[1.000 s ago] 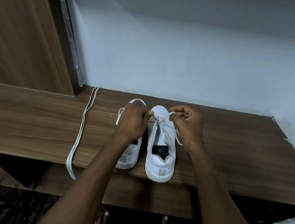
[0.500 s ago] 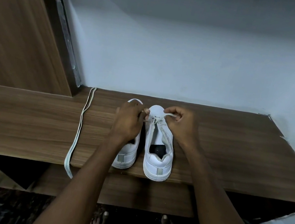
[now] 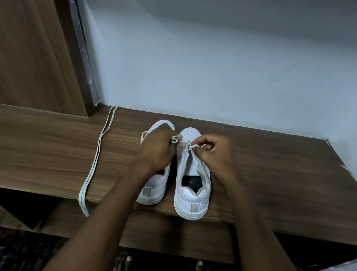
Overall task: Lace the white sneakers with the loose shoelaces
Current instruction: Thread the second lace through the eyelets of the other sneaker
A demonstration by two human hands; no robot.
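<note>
Both hands pinch the lace at the right sneaker (image 3: 193,180), left hand (image 3: 157,149) and right hand (image 3: 213,152), apparently on its toe-end eyelets; left sneaker (image 3: 154,190) unlaced, spare shoelace (image 3: 96,157) waits.

The shelf (image 3: 259,184) is showing a wood-grain finish, brown and matt, with fine streaks running left to right; the tall panel (image 3: 19,33) at the far left is carrying the same streaked wood look. The two sneakers (image 3: 192,185) are looking like smooth white leather or something like it, faintly sheened, each with a dull grey tab at the near heel. The lace (image 3: 191,147) being pinched over the right shoe is looking like flat woven cloth, as is the spare shoelace (image 3: 96,157) lying to the left. The wall (image 3: 230,73) behind is appearing smooth, pale and matt.
</note>
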